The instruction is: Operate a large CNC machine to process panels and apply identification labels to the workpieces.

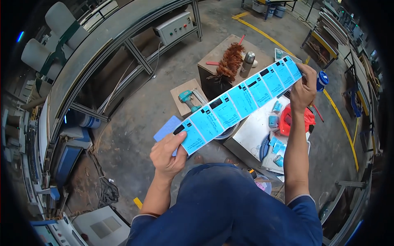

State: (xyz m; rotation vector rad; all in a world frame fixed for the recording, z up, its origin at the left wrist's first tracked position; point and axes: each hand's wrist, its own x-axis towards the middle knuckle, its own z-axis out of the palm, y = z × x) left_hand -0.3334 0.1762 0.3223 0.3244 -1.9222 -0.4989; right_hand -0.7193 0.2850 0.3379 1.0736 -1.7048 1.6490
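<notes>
A long strip of bright blue printed labels (246,101) is stretched out in front of me, slanting up from left to right. My left hand (167,156) pinches its lower left end, thumb on top. My right hand (304,88) grips the upper right end. Behind the left hand shows a flat lilac piece (167,128); I cannot tell if the hand touches it. Beneath the strip stands a white-topped table (250,135) with a red plastic object (301,120) and a blue label roll (273,121) near my right forearm.
Ahead, a box-like stand (215,49) bears a brown feather duster (230,61) and a metal flask (248,64). A teal power tool (186,98) lies on a board to the left. A long metal-framed bench (135,28) with a control box (175,28) runs along the left.
</notes>
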